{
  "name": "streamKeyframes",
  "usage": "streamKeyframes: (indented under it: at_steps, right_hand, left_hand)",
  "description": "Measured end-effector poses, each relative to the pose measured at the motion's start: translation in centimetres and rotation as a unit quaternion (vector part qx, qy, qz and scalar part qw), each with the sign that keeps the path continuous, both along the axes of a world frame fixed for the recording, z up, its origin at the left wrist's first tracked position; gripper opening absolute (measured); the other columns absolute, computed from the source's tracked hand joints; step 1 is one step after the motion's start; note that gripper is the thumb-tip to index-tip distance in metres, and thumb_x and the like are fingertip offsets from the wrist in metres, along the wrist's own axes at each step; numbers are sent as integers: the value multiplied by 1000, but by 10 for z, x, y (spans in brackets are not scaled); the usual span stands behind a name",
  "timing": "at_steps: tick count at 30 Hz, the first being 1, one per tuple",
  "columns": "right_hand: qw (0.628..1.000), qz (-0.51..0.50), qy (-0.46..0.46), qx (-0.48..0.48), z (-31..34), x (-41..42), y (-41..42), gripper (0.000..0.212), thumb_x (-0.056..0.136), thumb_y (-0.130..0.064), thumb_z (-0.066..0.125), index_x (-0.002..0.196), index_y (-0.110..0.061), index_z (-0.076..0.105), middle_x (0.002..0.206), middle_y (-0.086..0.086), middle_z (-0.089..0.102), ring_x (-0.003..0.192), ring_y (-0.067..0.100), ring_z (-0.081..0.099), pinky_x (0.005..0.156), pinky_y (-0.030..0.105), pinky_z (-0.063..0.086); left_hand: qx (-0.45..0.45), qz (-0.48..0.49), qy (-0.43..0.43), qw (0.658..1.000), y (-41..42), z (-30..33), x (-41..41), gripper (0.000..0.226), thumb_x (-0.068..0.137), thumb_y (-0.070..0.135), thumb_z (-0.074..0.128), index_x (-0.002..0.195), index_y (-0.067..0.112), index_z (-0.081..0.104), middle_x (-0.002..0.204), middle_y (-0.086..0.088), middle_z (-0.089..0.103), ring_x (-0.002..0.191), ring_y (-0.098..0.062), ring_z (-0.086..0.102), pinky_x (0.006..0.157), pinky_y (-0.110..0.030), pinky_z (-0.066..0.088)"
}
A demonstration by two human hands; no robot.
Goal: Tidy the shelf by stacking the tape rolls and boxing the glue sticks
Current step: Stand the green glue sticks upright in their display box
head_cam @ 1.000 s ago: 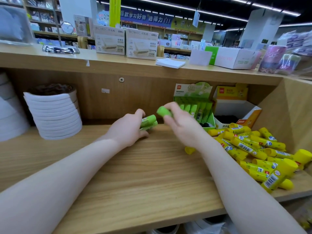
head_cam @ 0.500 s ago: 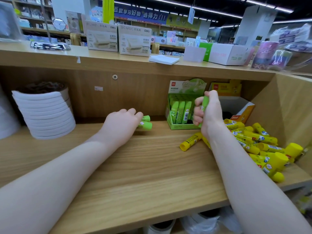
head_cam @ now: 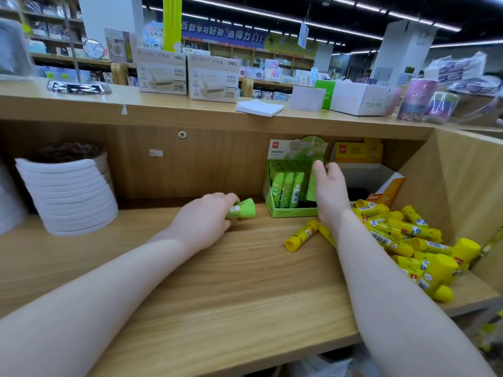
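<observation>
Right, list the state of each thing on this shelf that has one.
Green cardboard display box: open, partly filled with upright green sticks.
Yellow-and-white cardboard box: open.
Yellow glue sticks: loose, lying in a pile.
White tape rolls: stacked.
Left hand: gripping green glue sticks.
Right hand: at the green box.

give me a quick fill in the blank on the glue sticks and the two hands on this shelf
1. The left hand grips glue sticks whose colour is ____.
2. The right hand is at the ____ display box, where three sticks stand upright.
3. The loose pile of glue sticks on the right of the shelf is coloured ____.
4. The stack of white tape rolls stands on the ____ side of the shelf.

Missing words: green; green; yellow; left
</observation>
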State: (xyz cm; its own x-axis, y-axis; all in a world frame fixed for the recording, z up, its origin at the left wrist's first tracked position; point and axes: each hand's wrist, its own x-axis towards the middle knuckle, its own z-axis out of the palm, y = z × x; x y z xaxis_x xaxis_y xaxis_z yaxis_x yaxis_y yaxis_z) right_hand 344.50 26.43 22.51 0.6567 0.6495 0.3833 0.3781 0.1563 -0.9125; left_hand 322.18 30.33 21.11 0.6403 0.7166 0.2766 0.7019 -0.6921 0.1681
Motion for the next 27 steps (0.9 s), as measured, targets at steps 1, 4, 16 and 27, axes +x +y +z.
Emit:
streamKeyframes:
  at_steps: [1, 4, 16, 27]
  right_hand:
    - [1000, 0, -19, 8, -1, 0, 2, 20, 98, -26, 43, 88, -10, 49, 77, -1, 47, 68, 9, 42, 62, 21, 38]
    - [998, -20, -63, 18, -1, 1, 3, 18, 93, -20, 53, 99, -3, 56, 92, 8, 59, 81, 15, 52, 73, 30, 44]
    - [982, -69, -176, -25, -3, 9, -9, 21, 90, -11, 58, 110, -10, 51, 81, 0, 54, 72, 15, 53, 65, 23, 38]
    - [916, -114, -329, -198, 6, -2, -14, 21, 92, -15, 51, 112, -17, 55, 116, 13, 46, 103, 31, 47, 72, 32, 39]
  left_hand:
    - [-4, -1, -8, 1000, 0, 0, 0, 38, 89, 23, 54, 126, 25, 45, 117, 0, 55, 102, -24, 55, 81, -41, 48]
    - [-12, 0, -27, 1000, 1, -1, -2, 37, 89, 24, 55, 124, 25, 46, 117, 0, 56, 102, -23, 54, 81, -40, 48]
    - [-9, -5, -39, 999, 1, -3, -3, 37, 87, 21, 54, 123, 27, 46, 116, 3, 56, 101, -21, 54, 81, -39, 48]
    - [-68, 10, -116, 991, -6, 3, 1, 23, 86, 31, 61, 103, 21, 50, 90, -2, 60, 78, -20, 55, 65, -30, 44]
